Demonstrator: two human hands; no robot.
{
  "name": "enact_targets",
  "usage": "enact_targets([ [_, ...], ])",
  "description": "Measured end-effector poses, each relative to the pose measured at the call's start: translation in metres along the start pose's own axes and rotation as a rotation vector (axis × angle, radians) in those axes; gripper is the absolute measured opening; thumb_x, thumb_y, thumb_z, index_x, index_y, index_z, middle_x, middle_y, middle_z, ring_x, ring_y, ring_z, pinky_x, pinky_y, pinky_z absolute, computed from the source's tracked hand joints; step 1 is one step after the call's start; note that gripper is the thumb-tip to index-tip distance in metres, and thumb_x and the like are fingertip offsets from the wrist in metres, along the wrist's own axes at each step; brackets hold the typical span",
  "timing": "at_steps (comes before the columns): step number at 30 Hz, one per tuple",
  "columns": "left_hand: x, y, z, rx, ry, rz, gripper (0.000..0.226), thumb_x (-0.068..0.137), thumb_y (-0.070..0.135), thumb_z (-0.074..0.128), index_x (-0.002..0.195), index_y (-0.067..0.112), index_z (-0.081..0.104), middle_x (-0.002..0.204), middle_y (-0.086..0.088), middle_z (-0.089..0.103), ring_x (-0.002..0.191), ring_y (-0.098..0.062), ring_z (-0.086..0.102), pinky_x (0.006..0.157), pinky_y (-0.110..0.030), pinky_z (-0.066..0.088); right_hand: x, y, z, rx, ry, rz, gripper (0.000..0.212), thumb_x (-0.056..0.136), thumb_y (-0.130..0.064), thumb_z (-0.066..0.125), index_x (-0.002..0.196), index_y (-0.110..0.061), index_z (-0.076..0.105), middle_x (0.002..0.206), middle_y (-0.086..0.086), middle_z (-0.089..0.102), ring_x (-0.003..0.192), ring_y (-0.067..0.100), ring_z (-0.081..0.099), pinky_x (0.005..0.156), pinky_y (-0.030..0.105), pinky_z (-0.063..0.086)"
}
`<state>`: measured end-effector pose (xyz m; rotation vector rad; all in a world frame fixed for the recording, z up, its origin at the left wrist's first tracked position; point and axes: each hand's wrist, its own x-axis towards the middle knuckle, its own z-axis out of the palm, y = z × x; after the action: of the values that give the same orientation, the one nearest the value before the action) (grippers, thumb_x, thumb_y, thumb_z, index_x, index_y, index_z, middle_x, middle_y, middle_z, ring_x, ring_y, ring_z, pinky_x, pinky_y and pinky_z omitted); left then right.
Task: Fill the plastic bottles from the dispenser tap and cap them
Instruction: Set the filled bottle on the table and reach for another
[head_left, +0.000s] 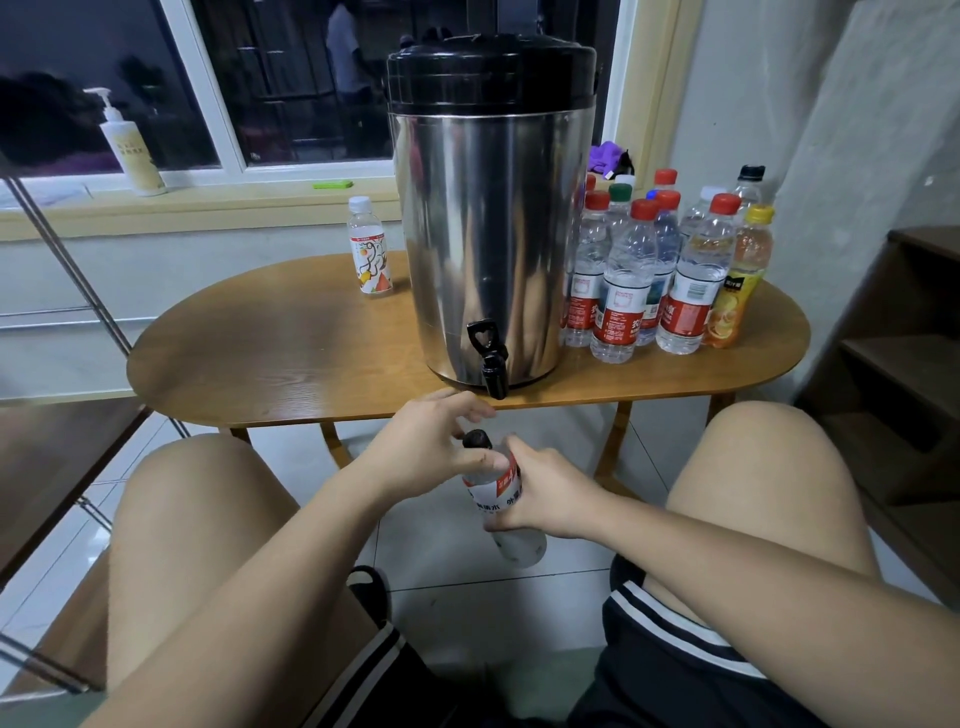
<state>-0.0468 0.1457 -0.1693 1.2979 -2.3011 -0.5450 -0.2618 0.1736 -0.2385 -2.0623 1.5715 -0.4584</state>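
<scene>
A clear plastic bottle (511, 540) with a white and red label is held below the table edge, between my knees. My right hand (540, 493) grips its body around the label. My left hand (431, 441) pinches its black cap (477, 439) with thumb and fingers. The steel dispenser (488, 228) with a black lid stands on the wooden table (280, 353). Its black tap (491, 358) hangs over the front edge, just above and right of the cap.
Several capped bottles (670, 270), most with red caps, crowd the table right of the dispenser. One small white-capped bottle (370, 254) stands to its left. A pump bottle (130, 145) sits on the windowsill. Wooden steps (893, 374) rise at the right.
</scene>
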Motion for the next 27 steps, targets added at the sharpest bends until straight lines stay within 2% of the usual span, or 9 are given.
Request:
enact_targets([
  [2, 0.0016, 0.0018, 0.0016, 0.096, 0.052, 0.016, 0.04, 0.084, 0.067, 0.082, 0.102, 0.032, 0.075, 0.098, 0.015, 0.068, 0.091, -0.004, 0.062, 0.075, -0.028, 0.054, -0.0007, -0.0005, 0.0002, 0.004, 0.003, 0.001, 0.074, 0.059, -0.065, 0.09, 0.114, -0.041, 0.047, 0.1, -0.008, 0.072, 0.092, 0.013, 0.071, 0.082, 0.045, 0.063],
  [5, 0.0014, 0.0023, -0.0011, 0.043, -0.002, 0.069, 0.017, 0.087, 0.038, 0.091, 0.099, 0.032, 0.081, 0.095, 0.016, 0.07, 0.092, -0.004, 0.065, 0.076, -0.019, 0.048, -0.0009, -0.0014, -0.0003, -0.001, -0.027, 0.005, 0.084, 0.058, -0.067, 0.09, 0.125, -0.041, 0.046, 0.106, -0.01, 0.073, 0.096, 0.011, 0.071, 0.087, 0.042, 0.063],
  [7, 0.0002, -0.0013, -0.003, -0.006, -0.063, 0.072, 0.025, 0.085, 0.027, 0.093, 0.106, 0.034, 0.082, 0.102, 0.018, 0.074, 0.098, 0.0, 0.067, 0.077, -0.009, 0.045, -0.0014, 0.0001, -0.0007, -0.011, -0.035, 0.003, 0.089, 0.058, -0.068, 0.09, 0.131, -0.041, 0.044, 0.107, -0.01, 0.073, 0.098, 0.011, 0.071, 0.088, 0.042, 0.063],
  [10, 0.0, -0.0015, -0.0016, 0.019, -0.064, 0.009, 0.039, 0.083, 0.051, 0.09, 0.117, 0.038, 0.077, 0.113, 0.021, 0.071, 0.102, 0.0, 0.066, 0.081, -0.019, 0.052, -0.0024, 0.0008, -0.0024, -0.024, -0.028, 0.01, 0.075, 0.06, -0.066, 0.09, 0.115, -0.042, 0.045, 0.101, -0.009, 0.071, 0.092, 0.013, 0.07, 0.081, 0.045, 0.063],
  [12, 0.0025, -0.0008, -0.0002, 0.103, 0.001, -0.013, 0.041, 0.084, 0.067, 0.082, 0.108, 0.034, 0.077, 0.101, 0.017, 0.07, 0.092, -0.004, 0.065, 0.075, -0.028, 0.056, -0.0021, 0.0003, -0.003, -0.024, -0.008, 0.008, 0.07, 0.059, -0.065, 0.091, 0.107, -0.042, 0.044, 0.098, -0.009, 0.071, 0.088, 0.013, 0.071, 0.079, 0.046, 0.063],
  [15, 0.0026, 0.002, -0.0025, 0.098, 0.028, 0.019, 0.026, 0.09, 0.049, 0.085, 0.106, 0.029, 0.08, 0.095, 0.014, 0.071, 0.089, -0.007, 0.065, 0.073, -0.028, 0.052, -0.0012, -0.0003, -0.0037, -0.014, 0.003, 0.012, 0.074, 0.057, -0.067, 0.092, 0.109, -0.04, 0.045, 0.099, -0.01, 0.072, 0.089, 0.011, 0.071, 0.081, 0.043, 0.063],
  [18, -0.0005, 0.0014, -0.0044, 0.045, -0.026, 0.088, 0.028, 0.092, 0.026, 0.087, 0.118, 0.032, 0.081, 0.106, 0.018, 0.073, 0.098, 0.001, 0.066, 0.077, -0.01, 0.045, -0.0007, 0.0023, -0.0047, -0.006, -0.006, 0.006, 0.085, 0.057, -0.069, 0.092, 0.123, -0.042, 0.045, 0.105, -0.011, 0.072, 0.095, 0.01, 0.071, 0.086, 0.04, 0.063],
  [23, 0.0023, 0.0039, -0.0009, 0.119, 0.064, -0.001, 0.037, 0.088, 0.064, 0.079, 0.103, 0.03, 0.077, 0.095, 0.015, 0.071, 0.087, -0.006, 0.064, 0.069, -0.026, 0.05, 0.0, 0.0023, -0.0055, -0.019, -0.005, 0.017, 0.076, 0.057, -0.069, 0.091, 0.111, -0.041, 0.045, 0.101, -0.01, 0.072, 0.09, 0.011, 0.072, 0.08, 0.044, 0.065],
  [27, 0.0033, 0.0052, -0.0041, 0.094, 0.051, -0.004, 0.021, 0.093, 0.048, 0.082, 0.1, 0.028, 0.08, 0.09, 0.012, 0.07, 0.086, -0.008, 0.064, 0.07, -0.027, 0.048, -0.0009, -0.0003, -0.0053, -0.023, -0.002, 0.016, 0.074, 0.057, -0.067, 0.092, 0.106, -0.039, 0.045, 0.1, -0.01, 0.073, 0.089, 0.01, 0.072, 0.081, 0.043, 0.064],
])
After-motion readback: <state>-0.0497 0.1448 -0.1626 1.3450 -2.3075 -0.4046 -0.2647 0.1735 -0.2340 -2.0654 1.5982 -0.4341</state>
